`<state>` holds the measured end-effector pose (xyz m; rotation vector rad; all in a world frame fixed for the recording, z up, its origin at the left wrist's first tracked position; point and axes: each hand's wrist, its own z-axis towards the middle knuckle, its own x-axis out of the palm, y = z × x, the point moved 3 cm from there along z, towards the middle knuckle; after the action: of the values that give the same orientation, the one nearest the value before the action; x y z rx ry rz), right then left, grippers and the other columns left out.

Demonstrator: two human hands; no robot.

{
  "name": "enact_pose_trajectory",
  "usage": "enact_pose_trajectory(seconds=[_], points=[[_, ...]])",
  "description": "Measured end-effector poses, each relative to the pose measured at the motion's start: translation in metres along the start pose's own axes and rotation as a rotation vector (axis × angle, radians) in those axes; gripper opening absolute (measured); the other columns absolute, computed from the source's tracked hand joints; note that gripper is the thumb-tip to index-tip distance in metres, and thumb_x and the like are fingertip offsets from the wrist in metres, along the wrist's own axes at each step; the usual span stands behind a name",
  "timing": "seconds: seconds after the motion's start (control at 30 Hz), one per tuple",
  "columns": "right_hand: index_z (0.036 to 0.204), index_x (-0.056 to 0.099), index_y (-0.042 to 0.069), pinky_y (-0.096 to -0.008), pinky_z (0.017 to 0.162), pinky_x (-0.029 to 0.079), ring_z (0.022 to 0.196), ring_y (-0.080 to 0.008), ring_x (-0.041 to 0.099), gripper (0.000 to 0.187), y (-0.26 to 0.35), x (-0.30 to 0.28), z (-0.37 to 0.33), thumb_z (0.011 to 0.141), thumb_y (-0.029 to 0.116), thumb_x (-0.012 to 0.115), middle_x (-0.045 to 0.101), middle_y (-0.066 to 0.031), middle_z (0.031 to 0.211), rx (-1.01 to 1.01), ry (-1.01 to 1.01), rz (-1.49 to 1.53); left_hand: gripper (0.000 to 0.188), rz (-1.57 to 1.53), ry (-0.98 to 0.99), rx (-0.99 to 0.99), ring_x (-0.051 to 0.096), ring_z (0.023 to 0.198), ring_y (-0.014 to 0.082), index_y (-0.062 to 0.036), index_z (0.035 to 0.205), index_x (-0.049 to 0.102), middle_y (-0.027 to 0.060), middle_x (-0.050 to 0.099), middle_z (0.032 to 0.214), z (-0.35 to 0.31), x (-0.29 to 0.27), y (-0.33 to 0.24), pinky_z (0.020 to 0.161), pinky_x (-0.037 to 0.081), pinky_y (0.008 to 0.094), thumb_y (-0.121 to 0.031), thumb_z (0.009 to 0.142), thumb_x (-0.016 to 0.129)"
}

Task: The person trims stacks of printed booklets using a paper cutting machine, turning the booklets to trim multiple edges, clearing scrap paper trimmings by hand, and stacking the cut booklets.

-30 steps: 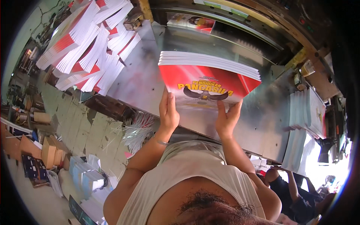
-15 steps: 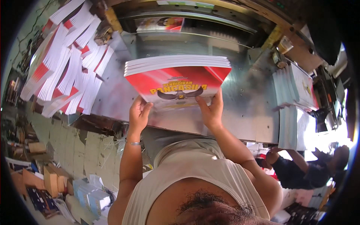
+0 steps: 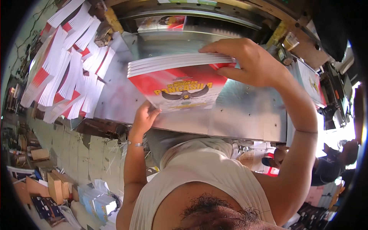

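Observation:
A small stack of books [image 3: 188, 86] with red and white covers stands tilted over the metal table, white page edges facing up and away. Its front cover has yellow lettering and a dark winged emblem. At the lower left corner, my left hand [image 3: 145, 118] grips the stack, thumb on the cover. My right hand [image 3: 249, 61] is curled over the top right corner, thumb on the cover side and fingers across the far page edges. The backs of the books are hidden.
Leaning piles of similar books [image 3: 57, 69] crowd the left of the metal table [image 3: 253, 109]. More books [image 3: 312, 84] stand at the right edge. Another pile [image 3: 161, 23] lies under the machine's bar at the back. Cartons [image 3: 55, 188] sit lower left; another person [image 3: 329, 165] is at lower right.
My right hand has moved from the lower right of the books up to their top right corner. The left hand keeps its hold at the lower left, and the stack has barely shifted.

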<state>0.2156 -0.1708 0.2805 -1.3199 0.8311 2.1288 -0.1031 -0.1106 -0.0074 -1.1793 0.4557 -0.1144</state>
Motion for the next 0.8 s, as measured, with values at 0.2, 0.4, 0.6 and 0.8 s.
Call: enact_pose_trajectory(seconds=[0.2,0.4,0.6,0.8], points=[[0.121,0.066,0.002,-0.0445,0.086,0.054,0.097,-0.0387,0.068,0.041,0.008,-0.007,-0.003,0.081,0.009,0.071,0.071,-0.0199,0.112,0.051,0.070,-0.057,0.039,0.268,0.117,-0.081,0.068,0.106,0.0325,0.0014,0.126,0.060,0.0180,0.070,0.115,-0.004,0.001,-0.009,0.094,0.051,0.0381,-0.010,0.091,0.072],[0.122,0.067,0.001,-0.0436,0.085,0.055,0.093,-0.0391,0.069,0.040,0.002,-0.004,-0.016,0.083,0.006,0.071,0.071,-0.0220,0.112,0.066,-0.016,0.001,0.034,0.229,0.050,-0.036,0.068,0.103,0.0320,0.0019,0.118,0.064,0.0173,0.072,0.112,-0.004,0.007,-0.016,0.092,0.051,0.0385,-0.013,0.090,0.075],[0.130,0.064,-0.002,-0.0359,0.088,0.055,0.097,-0.0289,0.072,0.047,-0.004,-0.031,-0.079,0.084,0.003,0.072,0.072,-0.0206,0.114,0.352,-0.119,0.141,0.043,0.179,0.013,0.121,0.063,0.117,0.0259,-0.0008,0.130,0.061,0.0153,0.069,0.122,0.016,-0.007,-0.049,0.102,0.047,0.0378,-0.011,0.090,0.073],[0.132,0.062,-0.008,-0.0309,0.076,0.057,0.087,-0.0173,0.069,0.046,-0.046,0.036,-0.239,0.087,-0.001,0.069,0.071,-0.0105,0.108,0.972,-0.693,0.466,0.059,-0.124,0.108,0.221,0.059,0.113,0.0187,-0.0022,0.144,0.049,0.0081,0.066,0.116,0.091,0.007,-0.100,0.107,0.041,0.0359,-0.010,0.090,0.073]])
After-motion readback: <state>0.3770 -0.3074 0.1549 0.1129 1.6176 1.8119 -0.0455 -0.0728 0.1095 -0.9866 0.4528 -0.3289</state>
